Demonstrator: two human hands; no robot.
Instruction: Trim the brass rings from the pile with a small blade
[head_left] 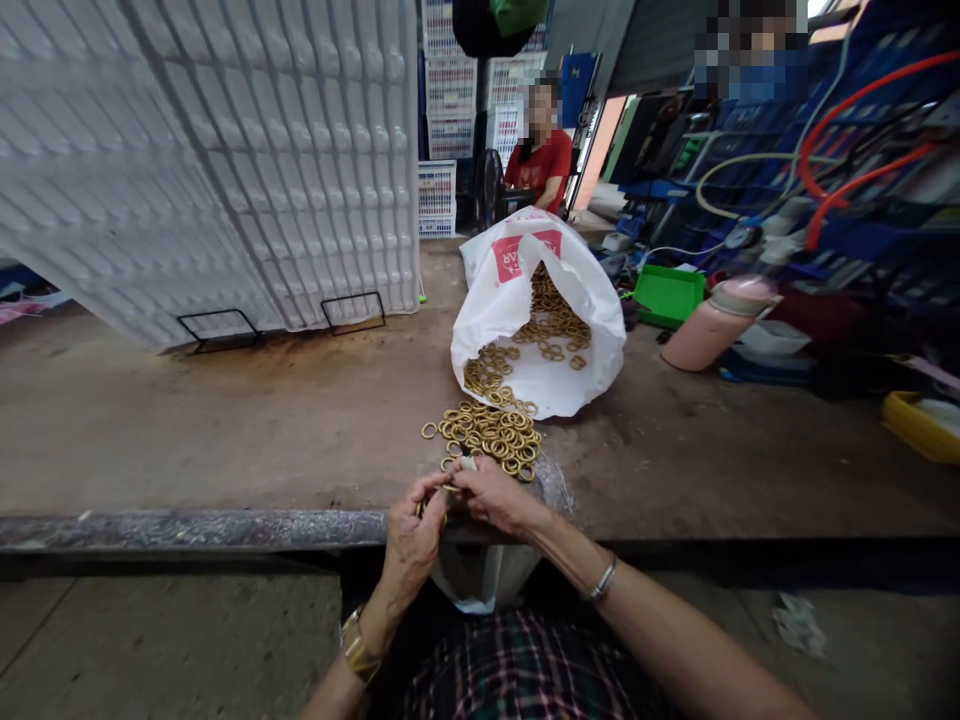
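My left hand (414,530), with a gold watch on the wrist, is closed around brass-coloured rings, partly hidden by the fingers. Close against it, my right hand (496,495) pinches a small tool (469,462) with a pale part and a dark end, its exact kind unclear. The fingertips of both hands meet at one ring (451,488) just over the table's front edge. Right beyond them lies a loose pile of brass rings (491,430). Behind the pile, a white sack (592,375) lies on its side, mouth toward me, with many more rings inside.
White moulded plastic trays (315,170) stand upright at left in black wire stands (217,325) on the worn table (300,440). To the right are a green tray (667,295), a pink bottle (709,325) and a yellow tray (922,425). A person in red (547,165) sits beyond.
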